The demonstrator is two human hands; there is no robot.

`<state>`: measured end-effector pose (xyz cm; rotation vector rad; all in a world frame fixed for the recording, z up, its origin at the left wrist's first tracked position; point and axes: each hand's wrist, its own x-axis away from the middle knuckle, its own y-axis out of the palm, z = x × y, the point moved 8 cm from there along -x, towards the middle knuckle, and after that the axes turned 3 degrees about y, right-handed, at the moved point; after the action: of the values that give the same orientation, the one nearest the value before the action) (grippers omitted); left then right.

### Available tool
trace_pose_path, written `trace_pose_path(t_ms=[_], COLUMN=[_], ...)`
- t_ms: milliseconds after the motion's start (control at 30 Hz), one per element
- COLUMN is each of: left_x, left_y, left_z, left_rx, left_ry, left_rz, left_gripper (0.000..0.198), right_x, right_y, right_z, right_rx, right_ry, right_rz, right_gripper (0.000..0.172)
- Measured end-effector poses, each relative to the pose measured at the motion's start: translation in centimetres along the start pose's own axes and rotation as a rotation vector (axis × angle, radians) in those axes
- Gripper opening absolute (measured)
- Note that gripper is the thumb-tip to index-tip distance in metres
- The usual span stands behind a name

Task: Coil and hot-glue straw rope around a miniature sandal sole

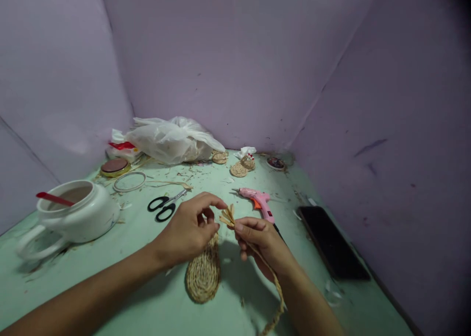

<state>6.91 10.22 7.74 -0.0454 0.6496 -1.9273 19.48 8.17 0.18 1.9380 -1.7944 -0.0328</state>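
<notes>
My right hand (259, 239) pinches the frayed end of a braided straw cord (228, 215); the braid trails down past my wrist toward the lower edge. My left hand (191, 228) has its thumb and fingers curled and pinched at the same straw tips. Both hands hover just above an oval woven straw sole (203, 275) lying flat on the green table (147, 287).
A pink glue gun (257, 200) lies behind my hands, black scissors (165, 206) to the left, a dark phone (331, 242) to the right. A white pot (73, 213) with a red utensil stands left. A plastic bag (172, 140), small woven pieces (241, 167) and rings sit by the wall.
</notes>
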Motion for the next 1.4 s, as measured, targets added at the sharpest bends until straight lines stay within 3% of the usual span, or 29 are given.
trace_pose_path(t_ms=[133, 233, 467, 667, 900, 1167, 1400], left_x=[0.6, 0.8, 1.2, 2.6, 2.8, 3.1, 2.3], left_y=[0.1, 0.1, 0.2, 1.2, 2.2, 2.5, 2.7], left_z=[2.4, 3.1, 3.7, 3.9, 2.4, 2.5, 2.5], left_rx=[-0.19, -0.316, -0.485, -0.461, -0.561, -0.627, -0.435], left_ry=[0.347, 0.522, 0.742, 0.975, 0.942, 0.973, 0.725], left_rz=[-0.064, -0.096, -0.132, -0.146, -0.178, -0.136, -0.307], left_gripper=[0.021, 0.017, 0.014, 0.018, 0.026, 0.018, 0.026], right_x=[0.2, 0.5, 0.6, 0.6, 0.5, 0.6, 0.4], right_y=[0.3, 0.8, 1.2, 1.1, 0.8, 1.1, 1.6], right_z=[0.2, 0.2, 0.5, 0.7, 0.5, 0.5, 1.0], right_rx=[-0.02, -0.013, -0.012, 0.067, 0.119, 0.037, -0.093], right_ry=[0.051, 0.068, 0.092, 0.095, 0.026, 0.013, 0.054], right_rz=[-0.034, -0.069, -0.102, -0.062, -0.003, -0.021, -0.105], right_gripper=[0.021, 0.02, 0.02, 0.018, 0.017, 0.024, 0.027])
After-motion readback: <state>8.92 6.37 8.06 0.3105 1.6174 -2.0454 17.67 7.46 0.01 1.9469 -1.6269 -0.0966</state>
